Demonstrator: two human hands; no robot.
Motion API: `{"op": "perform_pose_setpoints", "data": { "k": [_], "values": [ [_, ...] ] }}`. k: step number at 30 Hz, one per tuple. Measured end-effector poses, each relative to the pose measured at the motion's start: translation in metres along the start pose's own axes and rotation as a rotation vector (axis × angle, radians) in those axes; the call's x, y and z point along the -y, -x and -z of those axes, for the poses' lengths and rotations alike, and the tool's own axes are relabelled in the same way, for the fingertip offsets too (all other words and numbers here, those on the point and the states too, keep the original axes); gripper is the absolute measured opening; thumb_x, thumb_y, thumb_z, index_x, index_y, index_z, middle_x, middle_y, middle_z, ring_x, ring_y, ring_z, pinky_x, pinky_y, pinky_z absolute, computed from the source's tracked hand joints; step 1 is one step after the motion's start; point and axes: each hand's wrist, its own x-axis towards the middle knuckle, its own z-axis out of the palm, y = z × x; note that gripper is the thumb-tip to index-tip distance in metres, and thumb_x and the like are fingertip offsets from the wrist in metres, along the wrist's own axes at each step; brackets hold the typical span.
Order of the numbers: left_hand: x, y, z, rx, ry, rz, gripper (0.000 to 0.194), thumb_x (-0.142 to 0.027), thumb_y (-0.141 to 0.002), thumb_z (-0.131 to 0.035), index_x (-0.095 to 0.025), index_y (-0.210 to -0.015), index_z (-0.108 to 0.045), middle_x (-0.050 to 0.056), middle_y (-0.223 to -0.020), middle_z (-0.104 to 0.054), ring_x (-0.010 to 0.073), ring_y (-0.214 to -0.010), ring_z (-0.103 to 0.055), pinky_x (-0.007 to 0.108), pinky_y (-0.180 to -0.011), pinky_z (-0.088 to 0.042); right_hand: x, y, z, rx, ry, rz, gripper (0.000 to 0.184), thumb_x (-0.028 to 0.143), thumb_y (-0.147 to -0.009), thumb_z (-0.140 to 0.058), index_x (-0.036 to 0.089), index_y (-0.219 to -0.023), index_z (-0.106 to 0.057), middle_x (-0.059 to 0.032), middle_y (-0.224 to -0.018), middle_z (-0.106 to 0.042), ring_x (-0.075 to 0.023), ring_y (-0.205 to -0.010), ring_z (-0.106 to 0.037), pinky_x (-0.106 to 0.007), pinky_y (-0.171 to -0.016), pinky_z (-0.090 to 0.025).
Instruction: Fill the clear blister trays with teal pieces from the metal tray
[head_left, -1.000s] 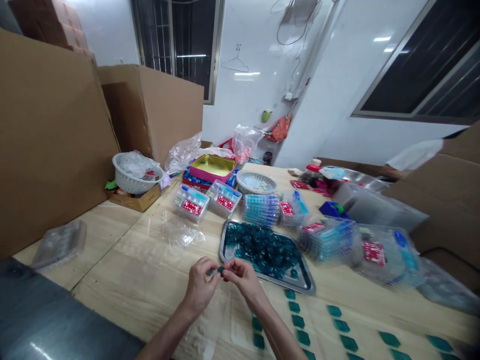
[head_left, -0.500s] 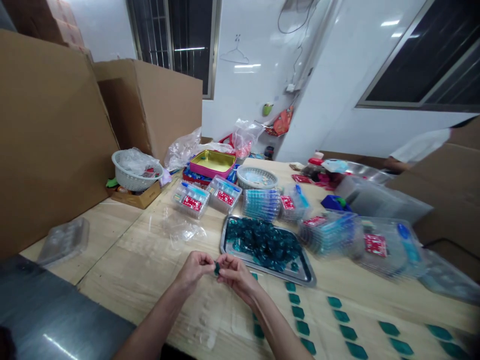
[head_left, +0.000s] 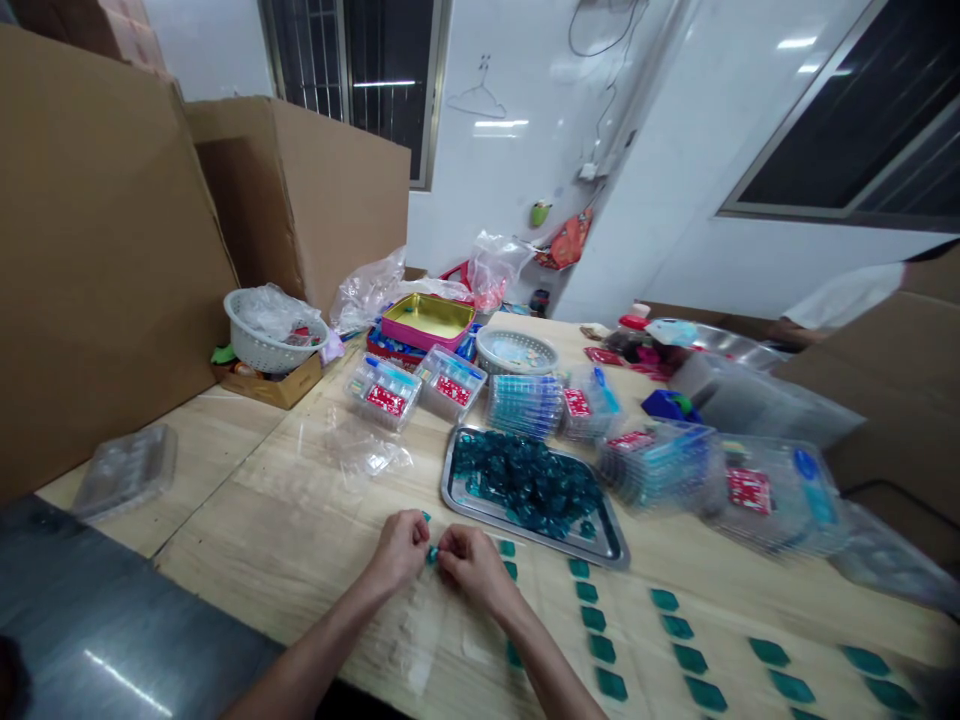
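My left hand (head_left: 401, 552) is closed in a pinch low over the table, with a bit of teal film (head_left: 426, 516) showing past its fingertips. Close beside it, my right hand (head_left: 471, 565) pinches a small teal piece (head_left: 433, 554) between the two hands. Whether both bits belong to one piece is hard to tell. Beyond the hands, a metal tray (head_left: 616, 545) carries a heap of crumpled, shiny dark-teal pieces (head_left: 525, 480). Flat teal squares (head_left: 592, 619) lie in spaced columns on the table to the right, some partly hidden by my right forearm.
Clear plastic boxes with red labels (head_left: 386, 400) and stacked clear trays (head_left: 660, 470) stand behind the metal tray. White baskets (head_left: 270, 345), a pink-and-gold tin (head_left: 427, 320) and large cardboard boxes (head_left: 337, 190) are farther back. Another person's white sleeve (head_left: 847, 295) shows at right.
Both hands have moved slightly down, and the fingers are curled in more. The teal piece between them sits lower, and a second teal bit shows above my left fingertips.
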Motion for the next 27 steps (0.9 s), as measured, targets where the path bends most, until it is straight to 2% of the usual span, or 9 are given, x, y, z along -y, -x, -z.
{"op": "perform_pose_setpoints", "data": {
  "k": [4, 7, 11, 14, 17, 21, 23, 27],
  "values": [
    [-0.002, 0.002, 0.0, 0.0, -0.172, -0.036, 0.016, -0.002, -0.055, -0.051, -0.017, -0.054, -0.057, -0.004, -0.051, -0.047, 0.0131, -0.055, -0.046, 0.024, -0.058, -0.032, 0.008, -0.004, 0.002, -0.032, 0.297, 0.11, 0.014, 0.01, -0.065, -0.051, 0.017, -0.063, -0.063, 0.0005, -0.055, -0.061, -0.0141, -0.058, -0.056, -0.022, -0.056, -0.037],
    [-0.001, 0.008, 0.001, 0.013, -0.248, -0.059, 0.015, -0.004, -0.059, -0.052, -0.017, -0.056, -0.06, -0.001, -0.057, -0.054, 0.0164, -0.062, -0.051, 0.027, -0.064, -0.035, 0.012, -0.006, 0.003, -0.042, 0.41, 0.168, 0.022, 0.008, -0.066, -0.048, 0.016, -0.068, -0.068, -0.0028, -0.064, -0.065, -0.0164, -0.065, -0.058, -0.024, -0.062, -0.039],
    [0.001, 0.013, 0.002, 0.036, -0.267, -0.081, 0.017, -0.004, -0.062, -0.05, -0.015, -0.064, -0.063, 0.002, -0.062, -0.058, 0.0179, -0.067, -0.055, 0.027, -0.065, -0.037, 0.011, -0.006, 0.004, -0.036, 0.439, 0.225, 0.024, 0.008, -0.068, -0.046, 0.016, -0.071, -0.069, -0.0047, -0.072, -0.068, -0.0179, -0.072, -0.059, -0.026, -0.067, -0.04],
    [0.001, 0.015, 0.006, 0.087, -0.214, -0.092, 0.021, -0.005, -0.061, -0.053, -0.014, -0.076, -0.064, -0.001, -0.061, -0.058, 0.0141, -0.061, -0.055, 0.022, -0.059, -0.038, 0.009, -0.004, 0.005, 0.005, 0.429, 0.236, 0.021, 0.009, -0.068, -0.048, 0.016, -0.069, -0.068, -0.0025, -0.066, -0.066, -0.0159, -0.066, -0.057, -0.023, -0.061, -0.038],
    [0.0, 0.017, 0.008, 0.117, -0.193, -0.112, 0.016, -0.009, -0.06, -0.057, -0.014, -0.074, -0.064, -0.003, -0.057, -0.053, 0.0118, -0.055, -0.051, 0.02, -0.054, -0.035, 0.007, -0.004, 0.007, 0.029, 0.408, 0.235, 0.02, 0.007, -0.067, -0.049, 0.016, -0.067, -0.067, -0.0009, -0.063, -0.065, -0.0137, -0.061, -0.055, -0.021, -0.056, -0.036],
    [0.0, 0.02, 0.009, 0.072, -0.269, -0.15, 0.01, -0.01, -0.06, -0.056, -0.015, -0.066, -0.062, -0.003, -0.057, -0.05, 0.0113, -0.055, -0.047, 0.021, -0.054, -0.032, 0.012, -0.014, 0.008, 0.076, 0.387, 0.216, 0.019, 0.007, -0.065, -0.051, 0.015, -0.067, -0.068, 0.0001, -0.06, -0.064, -0.0121, -0.056, -0.054, -0.019, -0.052, -0.034],
    [0.002, 0.021, 0.01, 0.034, -0.268, -0.131, 0.011, -0.011, -0.06, -0.055, -0.015, -0.067, -0.062, -0.003, -0.057, -0.051, 0.0115, -0.056, -0.048, 0.022, -0.055, -0.032, 0.018, -0.022, 0.007, 0.053, 0.409, 0.208, 0.019, 0.009, -0.066, -0.051, 0.015, -0.068, -0.069, -0.0009, -0.059, -0.064, -0.0127, -0.056, -0.055, -0.02, -0.052, -0.035],
    [0.007, 0.02, 0.015, -0.028, -0.233, -0.1, 0.011, -0.011, -0.06, -0.054, -0.016, -0.066, -0.062, -0.003, -0.057, -0.052, 0.0119, -0.056, -0.048, 0.022, -0.056, -0.033, 0.029, -0.04, -0.001, -0.019, 0.516, 0.256, 0.024, 0.01, -0.067, -0.05, 0.015, -0.079, -0.07, -0.0066, -0.073, -0.069, -0.0172, -0.07, -0.061, -0.023, -0.063, -0.041]
  ]
}}
